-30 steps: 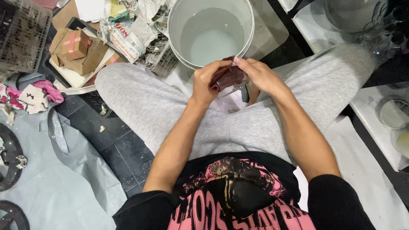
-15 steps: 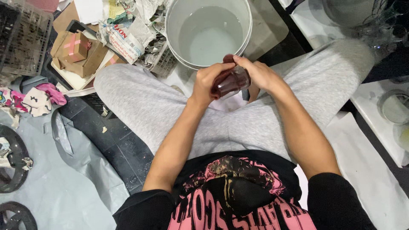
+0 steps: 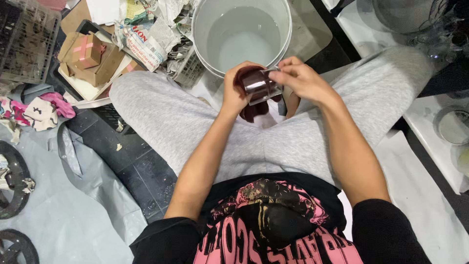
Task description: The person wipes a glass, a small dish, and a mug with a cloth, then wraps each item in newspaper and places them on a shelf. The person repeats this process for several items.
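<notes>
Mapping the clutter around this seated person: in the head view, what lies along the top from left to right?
Wire basket → cardboard boxes → crumpled newspaper → white bucket → left hand → dark red glass → right hand → white tray.

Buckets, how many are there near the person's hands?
1. The white bucket stands on the floor beyond the knees, just past the left hand and right hand holding a dark glossy cup. Others may be hidden.

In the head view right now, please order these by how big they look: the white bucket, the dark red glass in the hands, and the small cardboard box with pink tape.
1. White bucket, clearly the largest.
2. Dark red glass and cardboard box with pink tape: they look about alike; both hands cover part of the glass, so I cannot rank them.
</notes>
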